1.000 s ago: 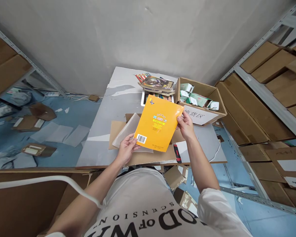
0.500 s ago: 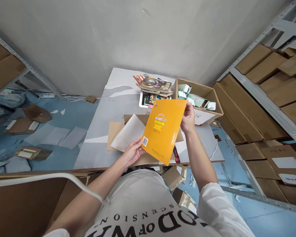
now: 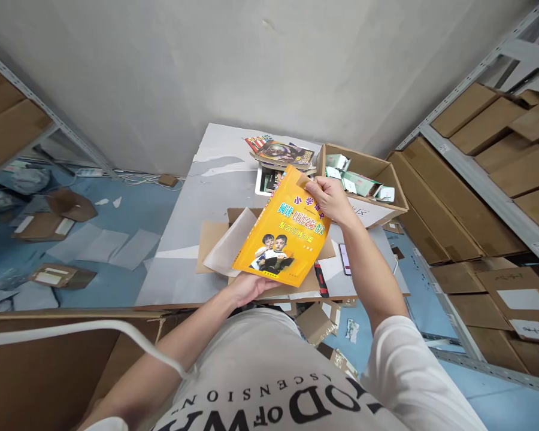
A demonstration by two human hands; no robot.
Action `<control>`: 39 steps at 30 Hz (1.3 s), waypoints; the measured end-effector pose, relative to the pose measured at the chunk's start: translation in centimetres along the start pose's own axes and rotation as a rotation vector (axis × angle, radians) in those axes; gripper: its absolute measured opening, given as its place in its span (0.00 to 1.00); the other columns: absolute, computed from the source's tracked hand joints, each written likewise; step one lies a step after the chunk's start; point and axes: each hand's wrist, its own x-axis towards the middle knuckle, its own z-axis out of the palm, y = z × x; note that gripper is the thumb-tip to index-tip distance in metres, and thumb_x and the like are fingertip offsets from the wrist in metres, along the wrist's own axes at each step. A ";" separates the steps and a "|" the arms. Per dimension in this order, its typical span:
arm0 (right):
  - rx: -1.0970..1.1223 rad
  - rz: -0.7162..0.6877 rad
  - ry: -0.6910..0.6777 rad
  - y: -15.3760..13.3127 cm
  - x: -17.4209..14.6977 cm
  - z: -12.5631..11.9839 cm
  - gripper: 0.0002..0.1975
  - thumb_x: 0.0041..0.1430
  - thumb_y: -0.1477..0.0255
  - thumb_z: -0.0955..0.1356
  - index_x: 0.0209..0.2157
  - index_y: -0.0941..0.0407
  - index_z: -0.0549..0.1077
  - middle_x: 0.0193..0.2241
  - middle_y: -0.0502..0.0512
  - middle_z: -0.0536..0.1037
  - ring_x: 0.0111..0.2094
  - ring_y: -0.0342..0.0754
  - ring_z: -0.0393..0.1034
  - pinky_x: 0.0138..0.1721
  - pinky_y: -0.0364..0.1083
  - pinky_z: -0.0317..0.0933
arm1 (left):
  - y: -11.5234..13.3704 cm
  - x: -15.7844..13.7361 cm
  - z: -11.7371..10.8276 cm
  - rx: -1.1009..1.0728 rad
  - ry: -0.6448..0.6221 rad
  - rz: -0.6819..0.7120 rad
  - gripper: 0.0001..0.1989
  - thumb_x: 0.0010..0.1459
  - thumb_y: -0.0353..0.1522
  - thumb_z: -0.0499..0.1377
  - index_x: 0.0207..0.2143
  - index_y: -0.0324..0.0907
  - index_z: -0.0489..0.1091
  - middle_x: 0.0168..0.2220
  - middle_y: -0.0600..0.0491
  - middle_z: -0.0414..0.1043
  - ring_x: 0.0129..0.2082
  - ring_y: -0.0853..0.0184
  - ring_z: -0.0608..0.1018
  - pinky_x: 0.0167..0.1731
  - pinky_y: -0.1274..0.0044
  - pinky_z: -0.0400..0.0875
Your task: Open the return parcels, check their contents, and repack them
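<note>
Above the near surface (image 3: 184, 239), both hands clamp the orange book (image 3: 281, 236): left hand (image 3: 251, 286) under its near edge, right hand (image 3: 327, 200) pinching the far corner. Looks light, floppy, glossy-slick, so edges seem best.

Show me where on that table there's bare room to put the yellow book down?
Bare room: the table's left half, between the wall and the flattened cardboard. Crowded: the far right, with the magazine pile and open box; cardboard and a phone fill the near edge.
</note>
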 end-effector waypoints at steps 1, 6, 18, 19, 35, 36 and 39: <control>-0.033 0.018 -0.020 0.0 0.1 -0.1 0.26 0.58 0.49 0.63 0.19 0.55 0.60 0.16 0.45 0.57 0.20 0.38 0.51 0.22 0.42 0.45 | 0.2 -0.4 -0.3 -0.016 0.009 0.045 0.23 0.49 0.28 0.65 0.49 0.44 0.70 0.46 0.46 0.77 0.49 0.55 0.76 0.53 0.58 0.68; -0.169 0.095 -0.102 0.5 0.3 -0.1 0.26 0.57 0.49 0.64 0.19 0.55 0.64 0.14 0.46 0.60 0.19 0.39 0.55 0.22 0.42 0.46 | 0.3 -1.5 -1.5 0.014 0.015 0.114 0.21 0.45 0.25 0.67 0.44 0.41 0.72 0.41 0.48 0.78 0.42 0.55 0.80 0.51 0.56 0.69; 0.262 0.250 -0.470 3.1 -2.2 -5.1 0.17 0.52 0.60 0.71 0.40 0.55 0.76 0.34 0.53 0.78 0.32 0.44 0.69 0.29 0.44 0.62 | -0.8 -1.8 -1.4 -0.056 0.126 0.084 0.18 0.52 0.36 0.66 0.44 0.40 0.70 0.37 0.48 0.79 0.35 0.60 0.82 0.45 0.62 0.75; 0.276 0.265 -0.433 3.5 -2.5 -5.3 0.17 0.52 0.61 0.71 0.41 0.55 0.76 0.34 0.53 0.78 0.31 0.43 0.68 0.28 0.44 0.62 | -0.9 -1.7 -1.4 -0.061 0.132 0.087 0.18 0.52 0.36 0.66 0.44 0.40 0.70 0.38 0.48 0.79 0.35 0.60 0.82 0.45 0.61 0.75; 0.349 0.302 -0.171 5.3 -3.4 -3.9 0.16 0.54 0.63 0.70 0.44 0.54 0.75 0.34 0.53 0.76 0.33 0.44 0.69 0.29 0.44 0.64 | -1.9 -1.2 -0.8 -0.076 0.176 0.103 0.19 0.53 0.36 0.65 0.46 0.40 0.69 0.42 0.48 0.78 0.41 0.58 0.81 0.52 0.57 0.68; 0.366 0.300 -0.157 5.4 -3.3 -3.6 0.16 0.54 0.63 0.70 0.44 0.54 0.75 0.35 0.54 0.76 0.33 0.44 0.70 0.30 0.45 0.65 | -2.0 -1.2 -0.9 -0.081 0.177 0.106 0.18 0.54 0.36 0.65 0.46 0.40 0.69 0.42 0.48 0.78 0.41 0.59 0.81 0.53 0.57 0.68; 0.425 0.302 -0.102 5.5 -2.9 -2.7 0.16 0.52 0.63 0.71 0.42 0.54 0.76 0.34 0.53 0.77 0.33 0.44 0.71 0.32 0.45 0.67 | -2.2 -1.2 -1.2 -0.108 0.169 0.115 0.17 0.55 0.36 0.64 0.46 0.40 0.69 0.43 0.48 0.78 0.42 0.60 0.80 0.55 0.56 0.64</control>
